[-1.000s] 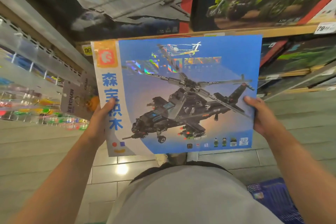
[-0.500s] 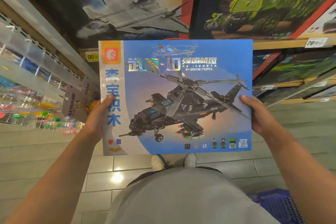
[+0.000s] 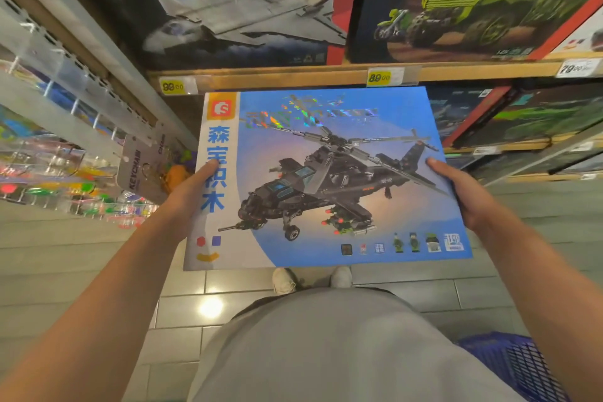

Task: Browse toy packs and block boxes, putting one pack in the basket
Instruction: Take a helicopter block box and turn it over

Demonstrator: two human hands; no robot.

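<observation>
I hold a large blue block box (image 3: 326, 179) with a black helicopter picture flat in front of me, below the wooden shelf edge. My left hand (image 3: 187, 196) grips its white left border, thumb over the printed characters. My right hand (image 3: 463, 192) grips its right edge, thumb on the front. A blue plastic basket (image 3: 512, 365) stands on the floor at the lower right, partly cut off by my right arm.
On the wooden shelf (image 3: 293, 75) above stand a jet box (image 3: 248, 6) and a green truck box (image 3: 473, 0), with yellow price tags below. More boxes fill lower shelves at right. A keychain pack (image 3: 140, 166) hangs at left before colourful racks. Grey tiled floor below.
The box has tilted flatter and sunk slightly relative to the shelf, so more of the upper shelf and its price tags shows. Both hands keep their grip.
</observation>
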